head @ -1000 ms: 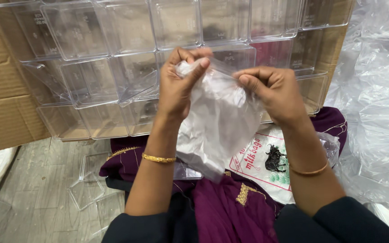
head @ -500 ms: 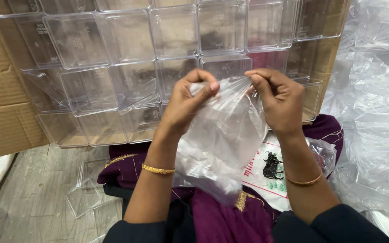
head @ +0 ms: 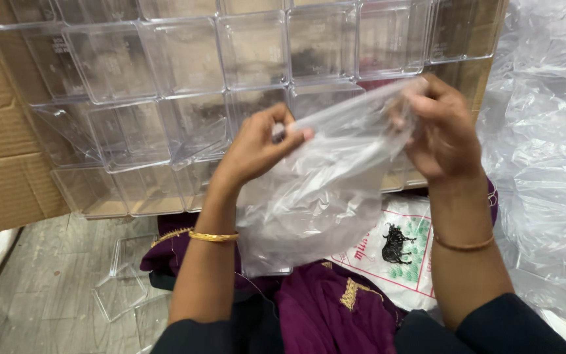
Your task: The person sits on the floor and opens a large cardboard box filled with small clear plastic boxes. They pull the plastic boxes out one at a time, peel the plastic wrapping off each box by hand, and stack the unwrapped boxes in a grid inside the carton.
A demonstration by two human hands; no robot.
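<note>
A clear plastic bag (head: 316, 190) hangs between both hands at chest height, its top edge stretched wide. My left hand (head: 257, 147) pinches the bag's left top corner between thumb and fingers. My right hand (head: 440, 128) grips the right top corner, partly seen through the film. A gold bangle circles each wrist. Behind the bag stands a stack of clear plastic boxes (head: 185, 85) inside a cardboard carton (head: 1, 151).
A white woven sack (head: 394, 252) with a printed animal lies on purple cloth (head: 322, 308) over my lap. A heap of clear plastic bags (head: 545, 170) fills the right side. Loose clear lids (head: 122, 288) lie on the grey floor at lower left.
The hands have drawn apart, the right one moving right and up. The bag went from bunched to stretched open between them.
</note>
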